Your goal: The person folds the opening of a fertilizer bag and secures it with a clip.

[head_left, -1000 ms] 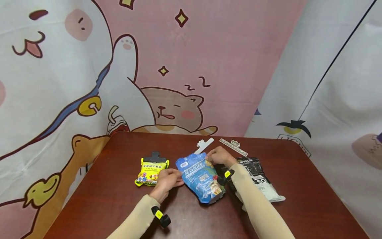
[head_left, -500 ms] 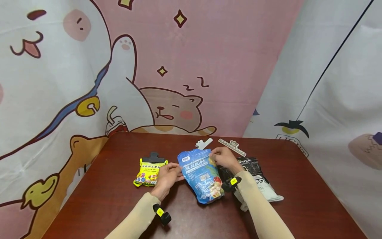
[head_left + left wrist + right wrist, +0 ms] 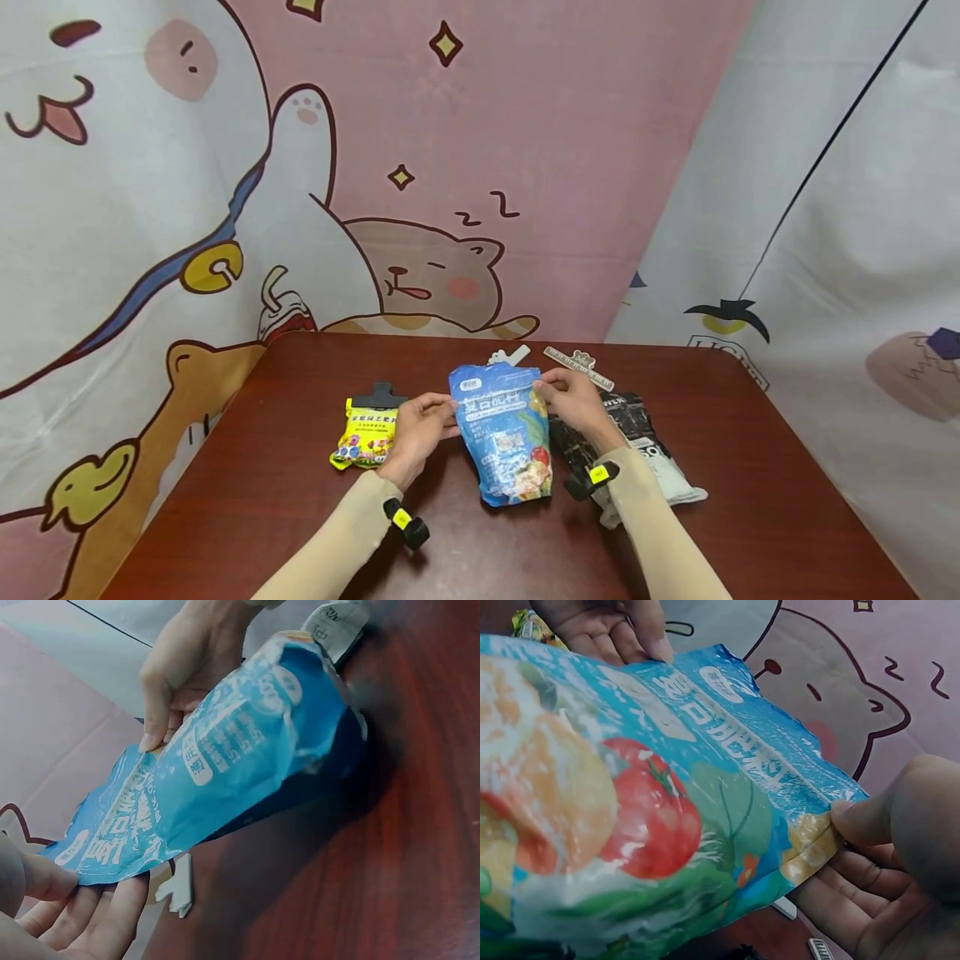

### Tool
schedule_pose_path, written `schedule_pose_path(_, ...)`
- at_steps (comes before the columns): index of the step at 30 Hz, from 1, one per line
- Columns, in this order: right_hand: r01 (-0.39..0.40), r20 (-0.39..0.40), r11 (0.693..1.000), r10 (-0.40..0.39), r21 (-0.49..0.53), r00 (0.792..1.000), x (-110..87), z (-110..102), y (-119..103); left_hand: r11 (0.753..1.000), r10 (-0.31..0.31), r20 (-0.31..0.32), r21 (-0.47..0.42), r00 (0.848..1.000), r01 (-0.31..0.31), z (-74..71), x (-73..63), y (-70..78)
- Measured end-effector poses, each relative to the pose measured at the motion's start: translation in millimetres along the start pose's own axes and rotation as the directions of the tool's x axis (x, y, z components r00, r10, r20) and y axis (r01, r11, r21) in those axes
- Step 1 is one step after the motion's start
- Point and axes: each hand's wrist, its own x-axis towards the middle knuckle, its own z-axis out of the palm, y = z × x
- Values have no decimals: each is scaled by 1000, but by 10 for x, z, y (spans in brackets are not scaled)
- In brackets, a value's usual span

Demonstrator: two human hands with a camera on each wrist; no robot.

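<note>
A blue plastic bag [image 3: 501, 442] printed with fruit and vegetables is held up between both hands, its top edge raised and its lower end at the table. My left hand [image 3: 422, 427] pinches the bag's left edge near the top, thumb in front and fingers behind, as the left wrist view shows. On the opposite edge, my right hand [image 3: 576, 403] pinches the upper corner between thumb and fingers [image 3: 859, 892]. Close by on the left lies a small yellow bag [image 3: 364, 437] with a black clip [image 3: 380, 396] across its top.
A black and white bag [image 3: 651, 442] lies behind the right forearm, partly hidden. Near the table's far edge rest a white clip [image 3: 512, 356] and a ruler-like patterned clip [image 3: 579, 367]. Printed cloth [image 3: 570, 167] hangs behind the brown table [image 3: 247, 500].
The blue bag has been lifted and turned more upright, its top edge rising and covering more of the white clip. Both hands have moved up slightly with it.
</note>
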Motion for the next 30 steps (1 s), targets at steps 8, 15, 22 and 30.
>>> schedule_pose_path(8,7,-76,996,0,85,997,-126,-9,-56,998,45,18,43,999,-46,-4,51,112)
schedule_pose_path(15,57,-156,993,-41,99,987,-220,-41,-127,995,90,31,44,995,-92,24,102,212)
schedule_pose_path(22,160,-209,985,-142,71,968,-296,5,-203,989,128,19,73,992,-129,-45,112,307)
schedule_pose_path(30,232,-267,966,-196,111,944,-377,-17,-282,977,203,54,48,978,-206,-72,117,351)
